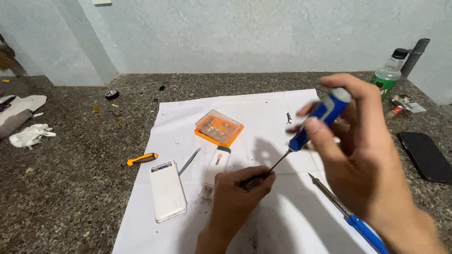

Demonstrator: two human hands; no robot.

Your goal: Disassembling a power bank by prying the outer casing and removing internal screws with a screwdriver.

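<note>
My right hand [358, 155] grips a blue-handled precision screwdriver [320, 117], its thin shaft slanting down to the left. The tip meets a small dark part [252, 182] pinched in my left hand [235, 197], which is closed over the white sheet [263, 108]. Just left of that hand lie a small white device with an orange mark [217, 162] and a white plug-like piece [206, 192]. A white power bank [167, 190] lies further left.
An orange bit case [219, 128], tweezers [189, 161] and an orange-handled screwdriver [140, 160] lie nearby. A blue-handled soldering iron [339, 202] rests at right. A black phone [426, 155], a green bottle [390, 70], white rags [30, 134] and a tape roll [111, 94] sit on the granite counter.
</note>
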